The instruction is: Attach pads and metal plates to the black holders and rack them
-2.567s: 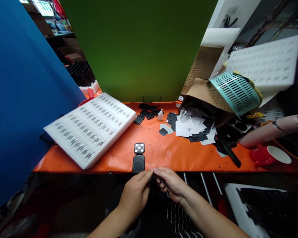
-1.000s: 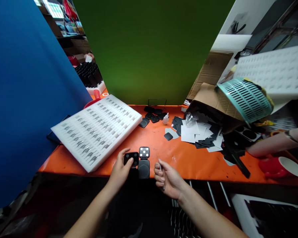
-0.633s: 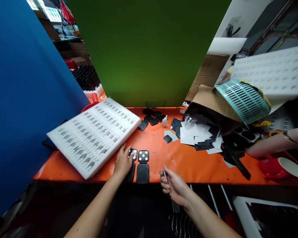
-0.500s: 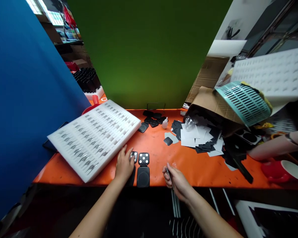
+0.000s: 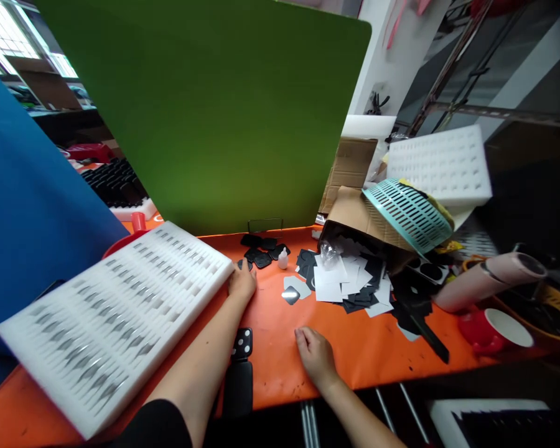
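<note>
My left hand (image 5: pixel 242 281) reaches forward beside the right corner of a white foam tray (image 5: pixel 186 314) with rows of slots. Its fingers are stretched out at a black rounded piece (image 5: pixel 245 264), partly covered by them; a firm grip does not show. Other black rounded pieces (image 5: pixel 262 259) lie in a loose pile just beyond. My right hand (image 5: pixel 315 356) rests closed on the orange table; what it holds, if anything, is hidden. Between my forearms, near the front edge, lies a hinged black case (image 5: pixel 238 387) whose upper half (image 5: pixel 242 343) bears white dots, partly behind my left arm.
A small white dropper bottle (image 5: pixel 282 258) stands right of the pile. White and black cards (image 5: pixel 350 280) spill from a cardboard box (image 5: pixel 354 208) under a teal basket (image 5: pixel 408 214). A pink bottle (image 5: pixel 490 280) and a red mug (image 5: pixel 480 333) are at right. A green panel (image 5: pixel 214 118) closes the back.
My left hand has left the dotted cases and moved forward to the black pieces. The view has shifted right. The slim metal tool seen in my right fist no longer shows.
</note>
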`<state>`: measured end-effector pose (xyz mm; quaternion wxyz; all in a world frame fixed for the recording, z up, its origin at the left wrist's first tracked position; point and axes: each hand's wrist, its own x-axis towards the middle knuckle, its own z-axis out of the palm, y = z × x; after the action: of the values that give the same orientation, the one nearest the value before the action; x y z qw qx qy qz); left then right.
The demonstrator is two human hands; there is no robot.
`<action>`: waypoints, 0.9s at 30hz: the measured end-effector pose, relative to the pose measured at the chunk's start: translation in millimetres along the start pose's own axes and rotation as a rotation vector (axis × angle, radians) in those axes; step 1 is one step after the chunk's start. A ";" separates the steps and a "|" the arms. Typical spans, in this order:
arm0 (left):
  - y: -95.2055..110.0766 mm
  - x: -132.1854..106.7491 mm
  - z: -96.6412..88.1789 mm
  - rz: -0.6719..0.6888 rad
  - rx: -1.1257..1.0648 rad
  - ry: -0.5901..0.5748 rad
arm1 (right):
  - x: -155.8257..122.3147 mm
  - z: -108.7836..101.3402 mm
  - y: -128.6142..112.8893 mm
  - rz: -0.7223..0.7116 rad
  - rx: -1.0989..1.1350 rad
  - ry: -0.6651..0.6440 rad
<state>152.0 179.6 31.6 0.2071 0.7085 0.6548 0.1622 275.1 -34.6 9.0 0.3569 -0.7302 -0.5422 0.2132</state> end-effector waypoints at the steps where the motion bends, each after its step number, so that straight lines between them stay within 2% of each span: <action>1: 0.0 -0.4 0.4 -0.024 -0.013 -0.002 | 0.7 -0.2 0.0 0.001 -0.002 -0.003; 5: 0.2 -10.6 -2.8 -0.125 -0.093 -0.035 | 1.3 -2.0 -0.5 0.018 0.026 -0.003; 8: -2.4 -26.3 -14.3 -0.147 -0.225 -0.125 | 0.2 -3.1 0.6 0.011 0.109 0.015; 11: -11.1 -57.4 -34.4 -0.110 -0.410 -0.227 | -1.2 -5.1 2.2 -0.013 0.202 0.028; 14: -25.4 -104.3 -55.0 -0.061 -0.570 -0.324 | -5.5 -9.5 -3.9 -0.002 0.307 0.010; 17: -38.4 -154.7 -66.2 -0.033 -0.755 -0.430 | -16.2 -16.4 -26.9 -0.014 0.337 -0.110; 21: -43.7 -206.6 -63.9 -0.080 -1.144 -0.600 | -36.2 -26.0 -73.5 -0.102 0.238 -0.236; 23: -42.9 -223.8 -60.9 -0.062 -1.178 -0.592 | -44.7 -29.4 -91.7 -0.103 0.196 -0.239; 27: -43.5 -243.8 -62.9 0.123 -1.085 -0.588 | -56.7 -32.9 -105.0 -0.125 0.098 -0.212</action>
<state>61.1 -55.5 73.9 0.6996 0.5540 0.3526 0.2818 212.7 -81.1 105.2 0.3454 -0.6500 -0.6104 0.2927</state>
